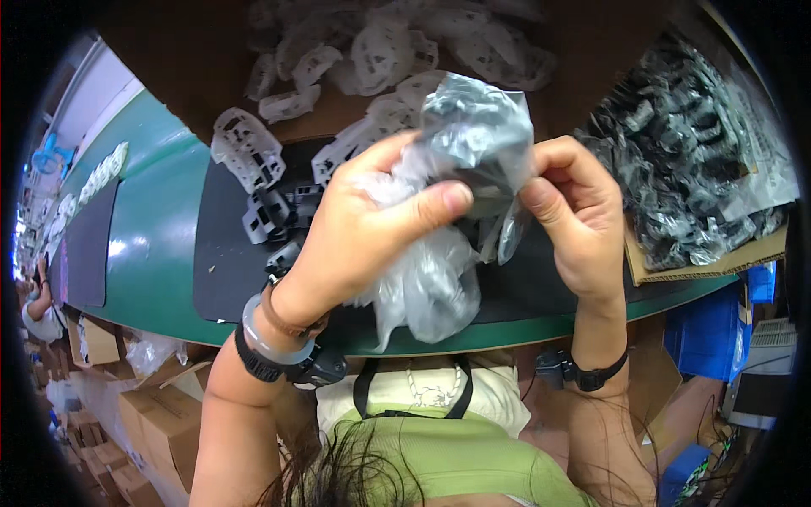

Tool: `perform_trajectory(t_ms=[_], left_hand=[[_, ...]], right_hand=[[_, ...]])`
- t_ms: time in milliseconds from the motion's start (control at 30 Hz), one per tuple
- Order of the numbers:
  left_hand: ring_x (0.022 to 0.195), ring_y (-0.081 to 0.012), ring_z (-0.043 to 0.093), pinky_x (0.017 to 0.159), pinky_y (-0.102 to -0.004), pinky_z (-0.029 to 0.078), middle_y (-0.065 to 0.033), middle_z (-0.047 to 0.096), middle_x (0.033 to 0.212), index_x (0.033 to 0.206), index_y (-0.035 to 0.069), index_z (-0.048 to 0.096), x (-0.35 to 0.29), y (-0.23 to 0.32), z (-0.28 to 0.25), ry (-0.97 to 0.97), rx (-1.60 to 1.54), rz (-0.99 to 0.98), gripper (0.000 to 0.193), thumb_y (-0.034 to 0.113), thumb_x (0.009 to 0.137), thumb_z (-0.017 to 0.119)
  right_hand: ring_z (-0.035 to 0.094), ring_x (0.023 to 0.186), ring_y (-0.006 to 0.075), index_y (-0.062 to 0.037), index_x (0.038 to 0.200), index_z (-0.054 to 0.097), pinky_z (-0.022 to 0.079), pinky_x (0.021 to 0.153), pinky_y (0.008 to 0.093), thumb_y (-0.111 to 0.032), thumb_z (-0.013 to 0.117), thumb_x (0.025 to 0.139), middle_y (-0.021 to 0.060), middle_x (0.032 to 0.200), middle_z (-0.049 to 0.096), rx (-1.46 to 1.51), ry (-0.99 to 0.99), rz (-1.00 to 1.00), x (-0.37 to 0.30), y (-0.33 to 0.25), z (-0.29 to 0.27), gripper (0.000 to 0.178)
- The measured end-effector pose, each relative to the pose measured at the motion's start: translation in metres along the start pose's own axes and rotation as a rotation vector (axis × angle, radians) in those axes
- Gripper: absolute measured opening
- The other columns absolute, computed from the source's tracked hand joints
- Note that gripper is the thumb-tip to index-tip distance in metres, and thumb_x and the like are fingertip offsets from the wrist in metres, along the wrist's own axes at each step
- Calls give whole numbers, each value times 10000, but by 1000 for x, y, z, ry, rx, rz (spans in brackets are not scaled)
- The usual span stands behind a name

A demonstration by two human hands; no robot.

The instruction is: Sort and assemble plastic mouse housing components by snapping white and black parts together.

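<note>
A clear plastic bag [477,122] with a dark part inside is held up between my hands, above the black mat [232,291]. My left hand [359,224] grips it from the left, thumb laid across the front. At the bag's right edge, the thumb and fingers of my right hand [579,224] pinch the film. Loose crumpled plastic film [435,291] hangs below my left hand; whether it belongs to the same bag I cannot tell. Black plastic parts [269,218] lie on the mat left of my left hand, beside a white molded shell [247,150].
A cardboard box [177,76] full of white shells [384,55] opens at the back. On the right stands another box [676,269] heaped with bagged black parts [688,152]. The green table [152,245] curves leftward. Blue bins [705,338] and cartons [165,422] sit below.
</note>
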State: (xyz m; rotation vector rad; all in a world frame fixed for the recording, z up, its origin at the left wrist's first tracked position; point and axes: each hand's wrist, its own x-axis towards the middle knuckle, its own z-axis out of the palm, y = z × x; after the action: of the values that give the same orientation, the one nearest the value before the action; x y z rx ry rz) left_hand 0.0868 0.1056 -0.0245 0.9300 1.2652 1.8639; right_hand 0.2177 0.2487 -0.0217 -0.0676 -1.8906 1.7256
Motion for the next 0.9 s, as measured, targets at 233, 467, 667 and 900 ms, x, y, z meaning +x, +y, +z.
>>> perform_trajectory(t_ms=[233, 467, 667, 900], left_hand=[[771, -57, 560, 668, -196, 458, -16, 638, 883, 1019, -21, 602, -11, 2, -16, 76, 109, -62, 292, 90, 779, 727], [814, -53, 557, 709, -199, 464, -27, 619, 889, 1102, -13, 563, -9, -2, -11, 53, 294, 127, 468, 16, 684, 772], [746, -43, 536, 667, -195, 447, 3, 609, 814, 976, 1, 615, -5, 13, -25, -33, 82, -165, 263, 85, 760, 739], [725, -47, 529, 672, -198, 436, 10, 603, 793, 883, 0, 625, -5, 11, -33, 34, 14, -198, 149, 102, 799, 695]], right_hand=[[447, 593, 47, -18, 874, 604, 375, 527, 199, -127, 611, 881, 10, 689, 540, -693, 317, -189, 2, 10, -18, 110], [532, 992, 250, -77, 1146, 620, 432, 846, 328, -302, 708, 756, 114, 1083, 547, -793, 19, -444, 5, -28, -2, 458], [612, 802, 195, -9, 841, 639, 492, 688, 285, 114, 619, 688, 105, 919, 616, -544, -10, -421, 26, -7, 11, 197], [556, 1100, 320, -8, 887, 514, 453, 936, 428, -41, 522, 881, 178, 1047, 597, 409, -205, -168, 16, 6, -6, 35]])
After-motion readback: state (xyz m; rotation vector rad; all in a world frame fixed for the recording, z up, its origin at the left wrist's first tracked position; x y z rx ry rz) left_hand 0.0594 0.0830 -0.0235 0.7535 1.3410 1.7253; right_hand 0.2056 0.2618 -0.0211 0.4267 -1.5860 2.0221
